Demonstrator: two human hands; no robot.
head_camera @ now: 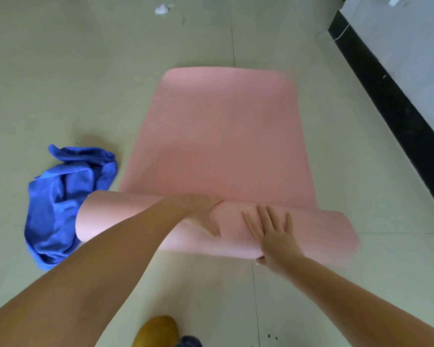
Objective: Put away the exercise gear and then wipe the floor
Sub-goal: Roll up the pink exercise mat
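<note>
Under both hands [238, 221], the pink mat [223, 136] roll hides its core.

A pink foam exercise mat [218, 136] lies on the tiled floor [60, 71], its near end rolled up. Both hands rest on the roll: the left hand [203, 211] at its middle, the right hand [273, 231] just beside it. A crumpled blue cloth [60, 196] lies left of the mat, touching the roll's left end. A black baseboard [391, 101] runs along the right.
</note>
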